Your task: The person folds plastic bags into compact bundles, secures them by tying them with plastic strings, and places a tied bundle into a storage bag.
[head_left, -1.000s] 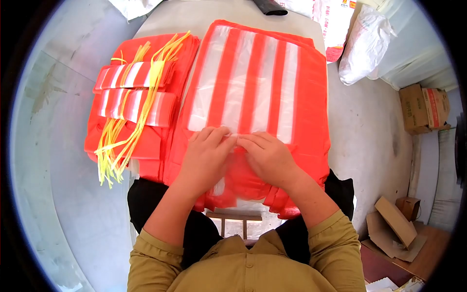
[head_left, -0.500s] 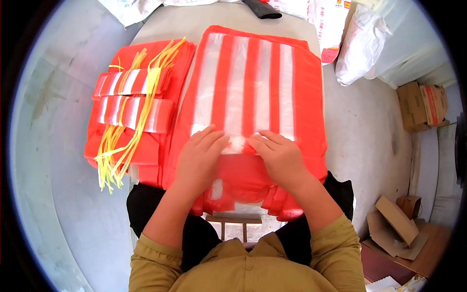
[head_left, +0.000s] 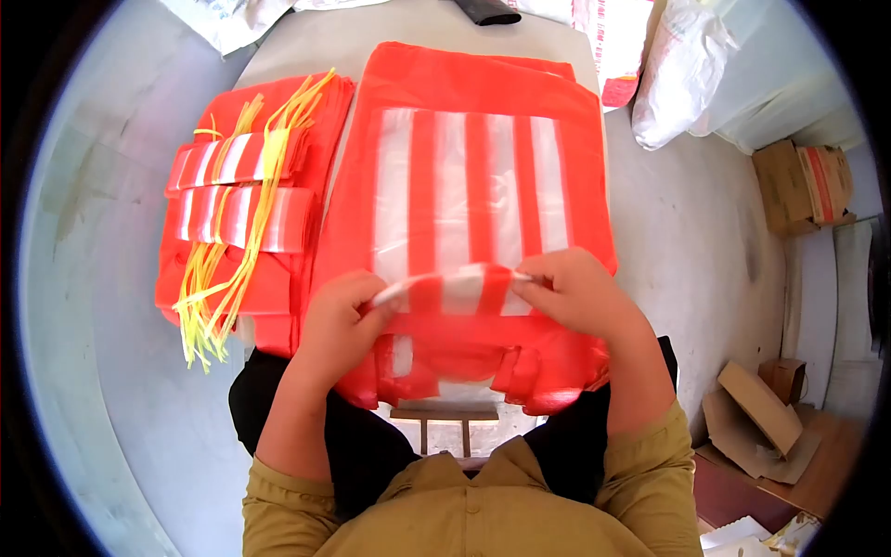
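A broad stack of thin red plastic bags (head_left: 441, 79) lies in front of me, with white or see-through stripes on the top one. My left hand (head_left: 345, 320) pinches the left end of a folded edge of the striped bag (head_left: 452, 218). At the other end, my right hand (head_left: 574, 290) grips the same edge between thumb and fingers. Between the hands the fold bows slightly upward. Loose, crumpled bag ends (head_left: 538, 376) hang over the near side, toward my lap.
To the left, folded red bag bundles (head_left: 246, 221) carry loose yellow strips (head_left: 264, 209). White sacks (head_left: 682, 74) and a dark tube-like object (head_left: 490, 11) are at the back. Cardboard boxes (head_left: 803, 186) stand at right, with an opened carton (head_left: 756, 422) below.
The striped part has shifted toward me, baring plain red at the far end. My hands have moved apart, from resting on the near stripes to pinching a lifted fold.
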### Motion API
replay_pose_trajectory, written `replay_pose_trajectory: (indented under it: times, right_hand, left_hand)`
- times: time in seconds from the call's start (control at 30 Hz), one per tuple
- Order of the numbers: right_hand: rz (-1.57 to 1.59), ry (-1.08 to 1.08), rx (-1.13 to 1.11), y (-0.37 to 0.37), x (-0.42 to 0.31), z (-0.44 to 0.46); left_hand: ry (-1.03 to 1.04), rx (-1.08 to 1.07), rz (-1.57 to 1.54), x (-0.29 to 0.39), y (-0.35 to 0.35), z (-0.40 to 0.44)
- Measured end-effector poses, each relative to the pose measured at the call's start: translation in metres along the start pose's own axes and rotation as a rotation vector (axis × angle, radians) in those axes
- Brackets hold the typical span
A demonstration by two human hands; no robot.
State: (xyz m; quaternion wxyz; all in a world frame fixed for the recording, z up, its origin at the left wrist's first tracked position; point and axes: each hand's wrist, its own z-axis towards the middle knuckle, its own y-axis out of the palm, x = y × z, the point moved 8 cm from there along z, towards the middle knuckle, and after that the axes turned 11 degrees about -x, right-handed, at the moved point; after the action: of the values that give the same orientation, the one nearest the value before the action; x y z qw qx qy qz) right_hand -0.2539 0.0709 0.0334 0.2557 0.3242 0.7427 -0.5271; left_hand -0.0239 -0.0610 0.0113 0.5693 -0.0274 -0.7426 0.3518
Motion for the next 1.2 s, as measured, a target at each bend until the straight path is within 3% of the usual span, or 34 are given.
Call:
replay_pose_trajectory:
  times: [0.1,0.3,0.5,0.6,0.8,0.9,1.2]
  right_hand:
    - [0.313,0.183,0.036,-0.001,0.025,0.013]
    - [0.104,0.155,0.106,-0.001,0.033,0.030]
    - [0.234,0.083,0.316,-0.010,0.051,0.018]
    - [0.295,0.192,0.288,-0.017,0.055,-0.006]
    - [0.122,0.167,0.299,-0.017,0.056,-0.048]
    - [0.011,0.165,0.285,-0.014,0.049,-0.050]
    - [0.127,0.204,0.287,-0.014,0.055,-0.041]
  left_hand:
    - [-0.102,0.109,0.066,-0.007,-0.008,0.000]
    - [-0.145,0.145,0.033,-0.028,-0.008,0.007]
    - [-0.175,0.154,0.023,-0.038,-0.007,0.011]
    - [-0.206,0.163,0.021,-0.037,-0.007,0.011]
    - [-0.239,0.172,0.200,-0.025,-0.012,0.011]
    - [-0.266,0.182,0.196,-0.026,-0.013,0.010]
    - [-0.284,0.253,0.031,-0.025,-0.012,0.011]
